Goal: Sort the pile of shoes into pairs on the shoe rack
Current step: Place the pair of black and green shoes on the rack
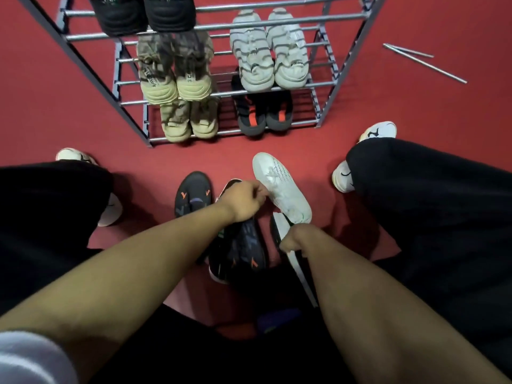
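Observation:
A white sneaker (281, 187) lies toe-away on the red floor, and my left hand (243, 200) pinches its inner edge. My right hand (293, 239) is closed on a second white shoe with a dark sole (300, 268), held on its side. Two black sneakers with orange marks sit beside them, one (192, 194) to the left and one (243, 253) under my left forearm. The grey metal shoe rack (318, 87) stands ahead, holding pairs: black (144, 15), camouflage tan (174, 76), grey-white striped (271, 56), tan (189, 120), and black with red (264, 115).
My knees in black trousers flank the pile, with my own white shoes at the left (74, 156) and right (378, 131). Two loose metal rods (424, 62) lie on the red floor to the right of the rack.

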Tool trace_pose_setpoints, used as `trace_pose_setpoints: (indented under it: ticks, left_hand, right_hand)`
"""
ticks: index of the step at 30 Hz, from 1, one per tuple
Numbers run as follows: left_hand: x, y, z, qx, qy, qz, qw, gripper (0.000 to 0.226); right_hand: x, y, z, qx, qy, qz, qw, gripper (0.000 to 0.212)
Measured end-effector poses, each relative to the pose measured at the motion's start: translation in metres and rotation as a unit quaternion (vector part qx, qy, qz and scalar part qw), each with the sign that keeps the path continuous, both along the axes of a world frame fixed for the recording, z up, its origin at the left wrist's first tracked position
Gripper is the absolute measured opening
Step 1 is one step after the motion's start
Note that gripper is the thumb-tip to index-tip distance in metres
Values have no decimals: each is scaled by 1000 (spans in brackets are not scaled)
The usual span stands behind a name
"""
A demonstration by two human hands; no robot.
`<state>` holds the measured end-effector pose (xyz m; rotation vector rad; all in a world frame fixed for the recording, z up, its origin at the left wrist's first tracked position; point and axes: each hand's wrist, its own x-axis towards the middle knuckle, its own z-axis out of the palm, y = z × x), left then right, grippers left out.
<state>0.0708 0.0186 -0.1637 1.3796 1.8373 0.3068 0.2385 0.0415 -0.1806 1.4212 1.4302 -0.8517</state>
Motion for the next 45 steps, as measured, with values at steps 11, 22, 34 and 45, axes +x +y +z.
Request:
trace_pose_setpoints:
  ticks: [11, 22, 34, 45]
  left_hand:
    - [-46, -7, -10, -95, -100, 212, 968, 22]
    - [-61, -29, -25, -73, -98, 251, 960, 15]
    - [-34, -81, -47, -255, -26, 173, 951, 60]
    - [-23, -91, -50, -247, -122, 273, 922, 58]
  right_hand:
    - [-26, 17, 32, 191, 168, -93, 962, 62]
    - [-29, -26, -2, 38, 139, -32, 989, 49]
    - [-39, -21, -16, 0, 195, -187, 963, 48]
    - [-81, 4, 24, 379, 429, -102, 813, 36]
